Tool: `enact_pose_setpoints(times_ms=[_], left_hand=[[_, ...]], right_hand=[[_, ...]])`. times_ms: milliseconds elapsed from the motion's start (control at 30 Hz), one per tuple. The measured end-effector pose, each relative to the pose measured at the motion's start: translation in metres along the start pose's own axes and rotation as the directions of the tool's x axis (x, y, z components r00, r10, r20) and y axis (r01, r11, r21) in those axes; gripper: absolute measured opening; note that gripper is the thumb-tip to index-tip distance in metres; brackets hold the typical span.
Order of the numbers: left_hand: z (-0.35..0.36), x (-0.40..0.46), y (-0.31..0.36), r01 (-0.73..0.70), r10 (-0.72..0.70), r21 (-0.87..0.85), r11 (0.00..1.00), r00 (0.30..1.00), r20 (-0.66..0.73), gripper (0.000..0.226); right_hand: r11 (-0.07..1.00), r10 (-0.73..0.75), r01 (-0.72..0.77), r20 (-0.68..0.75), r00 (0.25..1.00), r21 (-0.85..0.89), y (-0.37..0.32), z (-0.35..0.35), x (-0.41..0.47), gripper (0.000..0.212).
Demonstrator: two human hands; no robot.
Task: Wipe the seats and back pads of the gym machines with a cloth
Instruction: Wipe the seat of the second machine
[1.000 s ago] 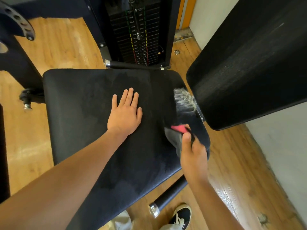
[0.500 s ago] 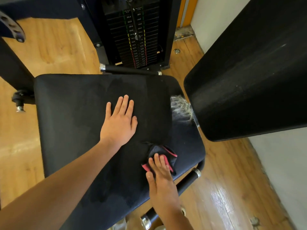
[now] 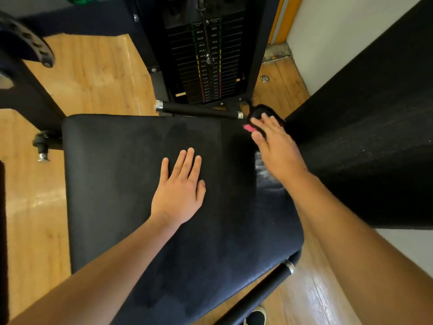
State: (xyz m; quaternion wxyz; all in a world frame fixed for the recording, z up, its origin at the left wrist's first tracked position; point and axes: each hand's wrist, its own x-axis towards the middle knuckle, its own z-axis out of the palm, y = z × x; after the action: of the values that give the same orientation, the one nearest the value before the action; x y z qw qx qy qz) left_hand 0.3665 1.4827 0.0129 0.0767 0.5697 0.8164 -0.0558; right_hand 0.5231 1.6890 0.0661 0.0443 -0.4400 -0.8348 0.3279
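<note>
Running down the left of the frame, the wooden floor [image 3: 93, 73] shows beside the black machine frame [image 3: 21, 90] and an adjustment knob [image 3: 42, 146]. At centre lies the black seat pad [image 3: 121, 184], with the left hand [image 3: 180, 191] resting flat on it, fingers straight and together, grasping nothing. Above, at upper centre, stands the weight stack [image 3: 206, 64], a black handle bar [image 3: 199, 111] lying across its foot. Right of centre, the right hand [image 3: 274, 144] presses the dark cloth [image 3: 260, 113], pink at one edge, against the seat pad's far right corner, fingers extended over it. At the right edge rises the black back pad [image 3: 375, 137]. A shoe [image 3: 257, 316] shows at bottom.
</note>
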Motion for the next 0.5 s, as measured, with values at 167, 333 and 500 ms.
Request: enact_pose_setpoints(times_ms=[167,333,500], left_hand=[[0.001,0.000,0.000,-0.003,0.003,-0.005,1.000,1.000,-0.019,0.065],[0.001,0.000,-0.001,-0.010,0.010,-0.007,1.000,1.000,-0.012,0.065],[0.000,0.000,0.000,-0.007,0.006,-0.015,1.000,1.000,-0.011,0.065]], right_hand=[[0.975,0.109,-0.049,0.274,0.956,-0.217,0.038,0.040,0.007,0.054],[0.971,0.088,-0.045,0.176,0.980,-0.236,0.044,0.057,-0.017,0.056],[0.980,0.067,-0.032,0.177,0.982,-0.196,0.049,0.055,-0.048,0.055]])
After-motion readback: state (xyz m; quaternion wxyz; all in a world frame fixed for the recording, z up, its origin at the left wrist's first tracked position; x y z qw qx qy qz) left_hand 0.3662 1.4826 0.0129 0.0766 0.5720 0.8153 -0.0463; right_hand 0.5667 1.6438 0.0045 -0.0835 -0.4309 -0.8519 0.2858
